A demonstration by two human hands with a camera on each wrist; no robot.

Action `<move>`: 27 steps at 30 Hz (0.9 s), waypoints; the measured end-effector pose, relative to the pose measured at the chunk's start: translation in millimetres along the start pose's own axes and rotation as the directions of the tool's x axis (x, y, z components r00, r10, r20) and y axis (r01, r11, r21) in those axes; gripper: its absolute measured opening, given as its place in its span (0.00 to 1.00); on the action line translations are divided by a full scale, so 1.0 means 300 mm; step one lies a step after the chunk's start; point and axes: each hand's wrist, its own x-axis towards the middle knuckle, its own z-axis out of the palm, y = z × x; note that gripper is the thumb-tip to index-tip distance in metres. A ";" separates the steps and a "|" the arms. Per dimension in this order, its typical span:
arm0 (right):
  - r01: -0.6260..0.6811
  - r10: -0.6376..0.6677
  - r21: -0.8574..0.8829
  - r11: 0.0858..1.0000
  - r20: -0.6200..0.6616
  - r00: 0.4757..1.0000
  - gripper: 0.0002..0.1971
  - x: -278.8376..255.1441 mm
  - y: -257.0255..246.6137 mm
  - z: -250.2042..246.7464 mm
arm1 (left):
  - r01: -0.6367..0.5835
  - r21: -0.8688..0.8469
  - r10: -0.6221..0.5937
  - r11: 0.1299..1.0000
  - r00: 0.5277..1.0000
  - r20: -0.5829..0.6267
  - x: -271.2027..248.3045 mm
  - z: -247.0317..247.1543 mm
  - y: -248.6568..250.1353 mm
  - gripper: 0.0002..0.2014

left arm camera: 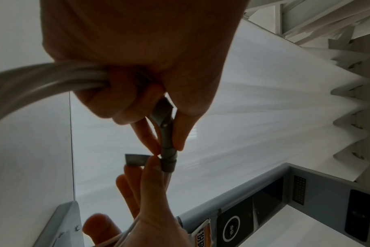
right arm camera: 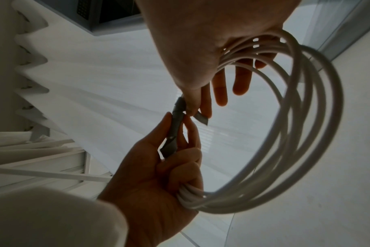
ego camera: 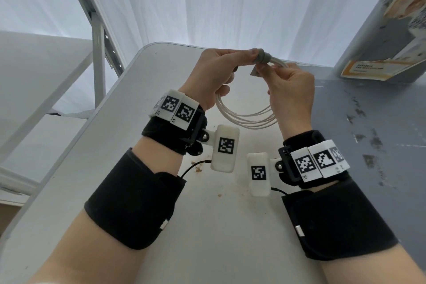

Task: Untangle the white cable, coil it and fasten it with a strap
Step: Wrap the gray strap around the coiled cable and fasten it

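The white cable [ego camera: 247, 117] hangs as a coil of several loops between my two hands, above the white table [ego camera: 161, 203]. A grey strap [ego camera: 264, 57] is wound round the top of the coil. My left hand [ego camera: 250, 57] pinches the strapped bundle between thumb and fingers, and its lower fingers curl round the loops [left arm camera: 42, 78]. My right hand [ego camera: 261, 68] pinches the strap's free end [ego camera: 254, 72] just below the wrap. From the left wrist, the strap [left arm camera: 167, 147] spirals along the bundle and its loose tail [left arm camera: 135, 160] sticks out. In the right wrist view the coil [right arm camera: 306, 117] loops behind my right palm.
A grey appliance [ego camera: 380, 48] with an orange label stands at the right on a stained grey surface [ego camera: 368, 127]. A metal frame [ego camera: 99, 57] rises at the left. White curtain hangs behind the table. Crumbs [ego camera: 198, 169] lie on the tabletop under my wrists.
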 end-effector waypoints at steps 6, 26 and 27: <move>-0.038 0.039 -0.064 0.997 0.020 0.999 0.17 -0.006 -0.006 -0.002 | -0.018 -0.010 0.018 1.000 1.000 0.011 0.008 -0.005 -0.007 0.10; -0.036 0.041 0.077 0.996 -0.065 0.997 0.10 0.009 -0.013 -0.009 | -0.024 -0.013 0.024 1.000 1.000 0.012 0.022 -0.003 -0.035 0.12; -0.021 0.028 0.093 0.995 -0.073 0.997 0.08 0.008 -0.014 -0.009 | -0.023 -0.007 0.023 1.000 1.000 0.019 0.021 -0.002 -0.035 0.12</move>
